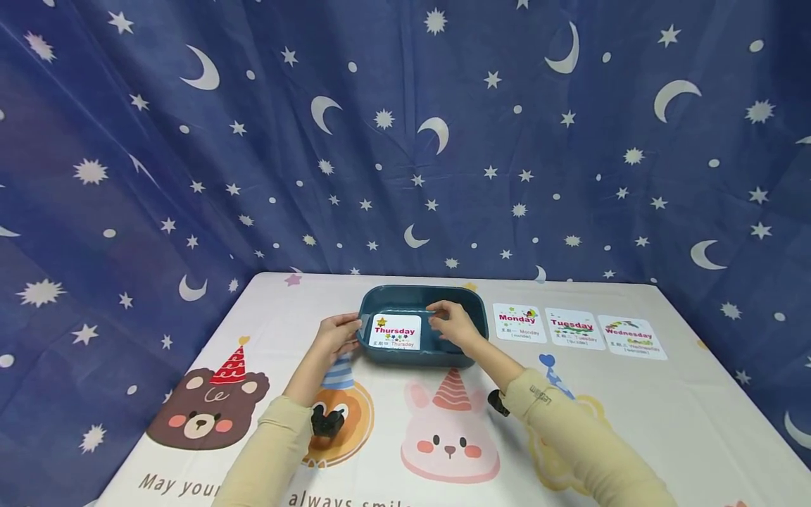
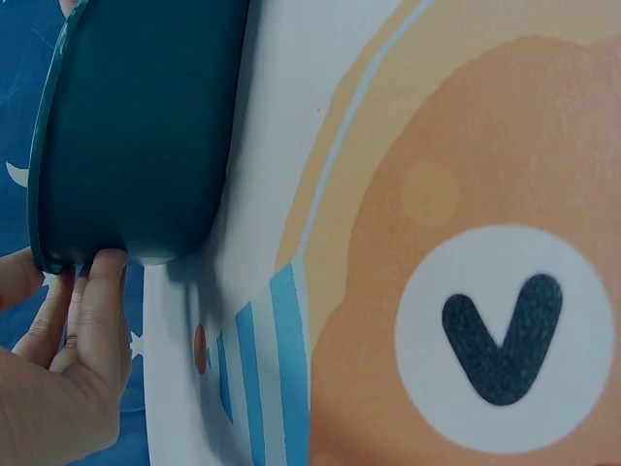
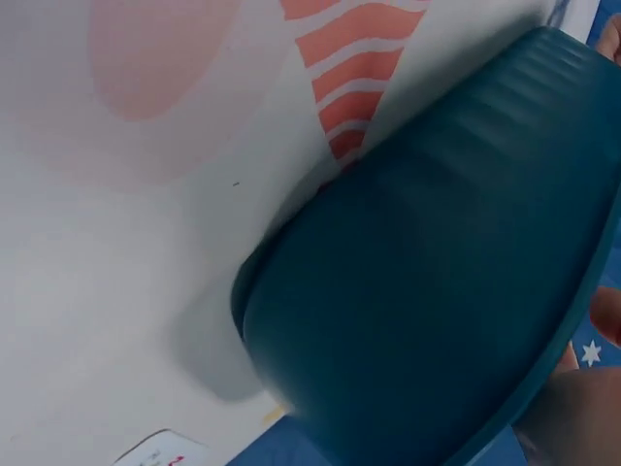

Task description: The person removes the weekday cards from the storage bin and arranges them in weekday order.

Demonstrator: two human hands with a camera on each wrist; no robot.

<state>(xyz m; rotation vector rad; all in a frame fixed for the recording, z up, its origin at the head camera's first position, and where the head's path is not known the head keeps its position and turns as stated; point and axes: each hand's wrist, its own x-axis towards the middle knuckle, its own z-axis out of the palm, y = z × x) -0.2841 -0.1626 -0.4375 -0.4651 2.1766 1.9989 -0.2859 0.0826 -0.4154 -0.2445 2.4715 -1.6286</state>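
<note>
A dark teal bin (image 1: pixel 415 358) with rounded corners stands at the table's middle back. My left hand (image 1: pixel 338 334) pinches its left rim; in the left wrist view, thumb and fingers sit on either side of the rim. A white "Thursday" card (image 1: pixel 394 332) lies in the bin's left part, face up. Over the bin's right part, my right hand (image 1: pixel 455 326) reaches in with thumb and forefinger apart, and no held thing shows. The bin's wall (image 3: pixel 437 262) hides most of that hand in the right wrist view.
Right of the bin lie a "Monday" card (image 1: pixel 519 323), a "Tuesday" card (image 1: pixel 574 329) and a "Wednesday" card (image 1: pixel 632 336) in a row. The tablecloth (image 1: pixel 374 486) bears printed animals. A blue star-and-moon curtain (image 1: pixel 393 183) hangs behind.
</note>
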